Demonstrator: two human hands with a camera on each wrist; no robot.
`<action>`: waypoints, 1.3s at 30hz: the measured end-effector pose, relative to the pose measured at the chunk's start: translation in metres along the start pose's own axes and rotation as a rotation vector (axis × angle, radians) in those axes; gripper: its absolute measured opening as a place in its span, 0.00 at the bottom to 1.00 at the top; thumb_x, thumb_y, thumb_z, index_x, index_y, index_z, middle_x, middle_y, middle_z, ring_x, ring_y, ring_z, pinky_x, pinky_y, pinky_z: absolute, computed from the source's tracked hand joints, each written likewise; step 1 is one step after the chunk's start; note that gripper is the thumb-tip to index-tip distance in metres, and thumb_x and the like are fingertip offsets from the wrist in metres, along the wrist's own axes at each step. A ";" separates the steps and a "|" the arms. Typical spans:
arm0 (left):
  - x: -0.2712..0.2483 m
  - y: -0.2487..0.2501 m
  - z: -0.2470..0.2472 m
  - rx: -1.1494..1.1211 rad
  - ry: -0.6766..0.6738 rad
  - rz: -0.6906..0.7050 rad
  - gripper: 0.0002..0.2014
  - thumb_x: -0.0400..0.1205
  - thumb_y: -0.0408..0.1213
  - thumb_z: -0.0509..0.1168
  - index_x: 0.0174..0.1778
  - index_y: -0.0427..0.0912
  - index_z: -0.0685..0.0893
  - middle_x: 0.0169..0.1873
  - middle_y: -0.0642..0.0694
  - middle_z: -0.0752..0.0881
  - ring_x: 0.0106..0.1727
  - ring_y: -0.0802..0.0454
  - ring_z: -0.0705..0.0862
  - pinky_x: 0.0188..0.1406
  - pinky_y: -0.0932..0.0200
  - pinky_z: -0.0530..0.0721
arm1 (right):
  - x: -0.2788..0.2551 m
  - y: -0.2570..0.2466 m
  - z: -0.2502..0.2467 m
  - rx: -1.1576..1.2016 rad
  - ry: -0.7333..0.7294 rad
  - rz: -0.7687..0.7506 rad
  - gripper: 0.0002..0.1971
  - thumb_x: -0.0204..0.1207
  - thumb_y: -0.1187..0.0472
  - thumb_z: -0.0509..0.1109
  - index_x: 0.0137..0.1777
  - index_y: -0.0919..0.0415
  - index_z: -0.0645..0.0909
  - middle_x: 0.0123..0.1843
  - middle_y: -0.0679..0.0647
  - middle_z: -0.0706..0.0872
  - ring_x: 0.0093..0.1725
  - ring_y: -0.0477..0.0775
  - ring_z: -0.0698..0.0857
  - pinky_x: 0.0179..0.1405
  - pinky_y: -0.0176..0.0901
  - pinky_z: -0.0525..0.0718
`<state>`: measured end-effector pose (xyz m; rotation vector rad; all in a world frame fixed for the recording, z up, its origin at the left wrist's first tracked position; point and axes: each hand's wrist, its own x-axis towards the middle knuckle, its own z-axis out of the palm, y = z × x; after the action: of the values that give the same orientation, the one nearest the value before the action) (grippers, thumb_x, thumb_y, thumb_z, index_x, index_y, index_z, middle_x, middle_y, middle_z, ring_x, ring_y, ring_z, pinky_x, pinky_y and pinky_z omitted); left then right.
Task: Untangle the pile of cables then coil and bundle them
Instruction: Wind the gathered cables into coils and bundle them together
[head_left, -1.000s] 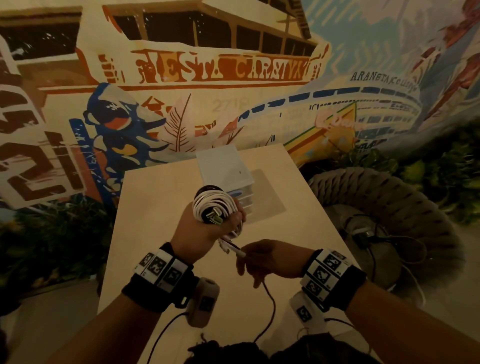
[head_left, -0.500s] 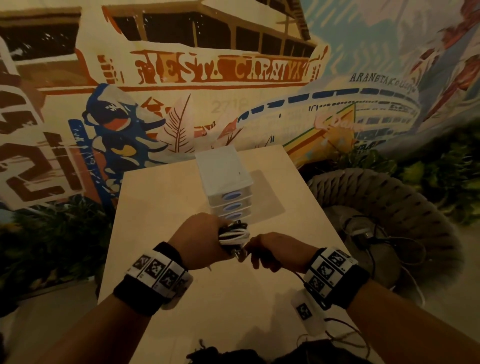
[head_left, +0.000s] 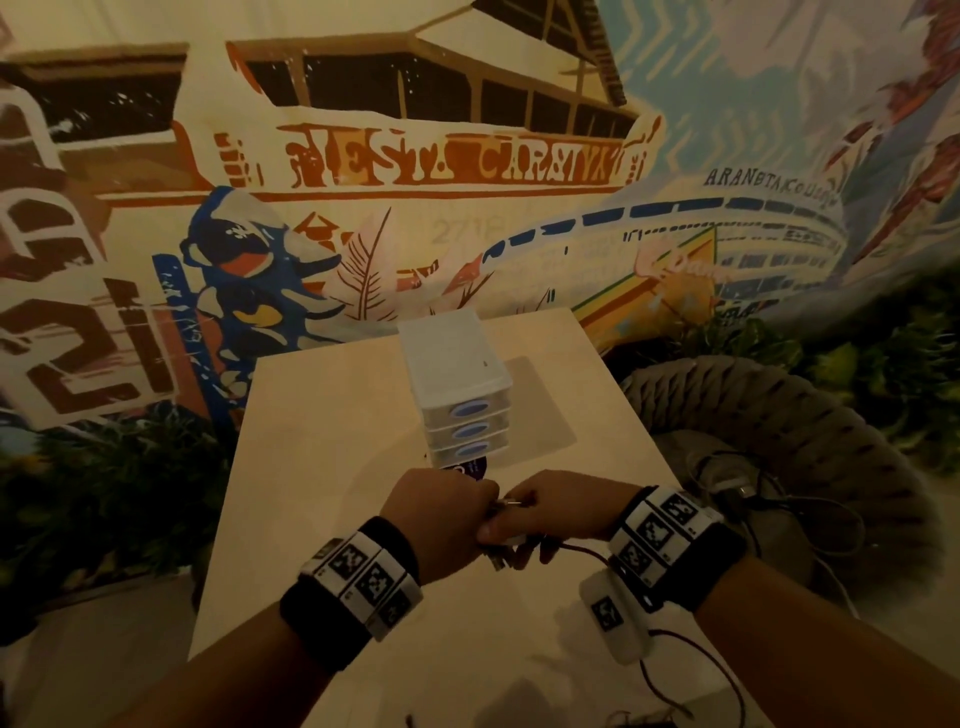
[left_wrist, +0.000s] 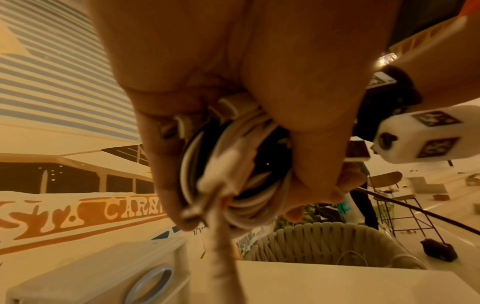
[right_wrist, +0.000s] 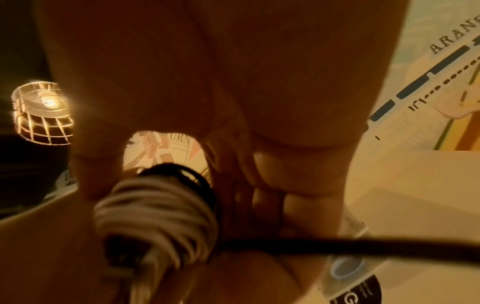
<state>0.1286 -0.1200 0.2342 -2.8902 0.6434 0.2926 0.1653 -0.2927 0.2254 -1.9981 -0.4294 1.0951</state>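
A small coil of white and black cables (left_wrist: 233, 164) sits in my left hand (head_left: 441, 514), whose fingers (left_wrist: 166, 174) and thumb curl round it. A white plug end sticks out of the coil toward the camera. My right hand (head_left: 561, 512) presses against the left one. Its thumb and fingers close around the same coil (right_wrist: 155, 216). A black cable (right_wrist: 363, 251) leaves the coil and runs right under the right fingers. In the head view the coil is almost hidden between both hands; only a metal plug tip (head_left: 511, 503) shows.
Both hands hover over a pale wooden table (head_left: 322, 467). A white three-drawer box (head_left: 457, 374) stands just beyond them. More dark cables (head_left: 644, 719) lie at the table's near edge. A woven chair (head_left: 779, 415) holding wires stands to the right.
The left hand, which held the coil raised, has dropped and turned over. The right hand has moved from pinching a white plug end to closing against the coil.
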 end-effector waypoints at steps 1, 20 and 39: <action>0.001 0.003 0.000 0.023 -0.011 -0.008 0.12 0.86 0.51 0.59 0.53 0.48 0.81 0.37 0.51 0.83 0.37 0.47 0.82 0.35 0.56 0.78 | 0.000 -0.002 -0.001 -0.041 -0.028 0.013 0.18 0.74 0.44 0.78 0.53 0.57 0.91 0.45 0.48 0.93 0.50 0.49 0.92 0.51 0.43 0.90; 0.003 0.019 0.013 0.072 -0.146 -0.046 0.10 0.84 0.44 0.64 0.40 0.47 0.88 0.30 0.51 0.80 0.41 0.46 0.88 0.36 0.55 0.79 | 0.022 -0.016 0.028 -0.449 -0.005 0.128 0.06 0.73 0.57 0.80 0.46 0.58 0.92 0.36 0.49 0.90 0.37 0.49 0.90 0.43 0.42 0.90; -0.010 -0.007 0.024 -0.307 0.042 -0.023 0.36 0.78 0.58 0.72 0.80 0.55 0.69 0.64 0.53 0.86 0.62 0.50 0.85 0.59 0.53 0.85 | 0.007 -0.009 0.016 -0.350 0.018 0.200 0.09 0.73 0.57 0.75 0.47 0.61 0.88 0.39 0.53 0.89 0.32 0.50 0.87 0.36 0.41 0.90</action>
<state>0.1193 -0.1054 0.2142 -3.2018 0.6196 0.3573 0.1567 -0.2753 0.2238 -2.3983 -0.4428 1.1864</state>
